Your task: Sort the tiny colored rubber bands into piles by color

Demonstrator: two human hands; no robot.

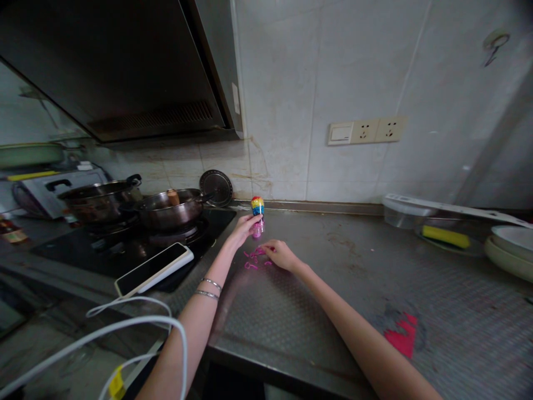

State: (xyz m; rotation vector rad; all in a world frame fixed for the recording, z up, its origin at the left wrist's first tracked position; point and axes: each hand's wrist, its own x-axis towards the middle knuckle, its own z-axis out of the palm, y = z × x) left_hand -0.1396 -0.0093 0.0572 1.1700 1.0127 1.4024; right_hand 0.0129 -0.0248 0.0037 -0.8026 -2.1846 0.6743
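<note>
A small clear container with red, yellow, blue and pink layers stands upright near the back of the metal counter. My left hand is closed around its left side, fingers wrapped on its middle. Just to the right and nearer, my right hand pinches at several small pink pieces scattered on the counter. Its fingertips touch the pink pieces, and one seems to be between them.
On the left, a stove holds a pan and a pot. A phone with a white cable lies at its front edge. A yellow sponge, bowls and a plastic box are at the right.
</note>
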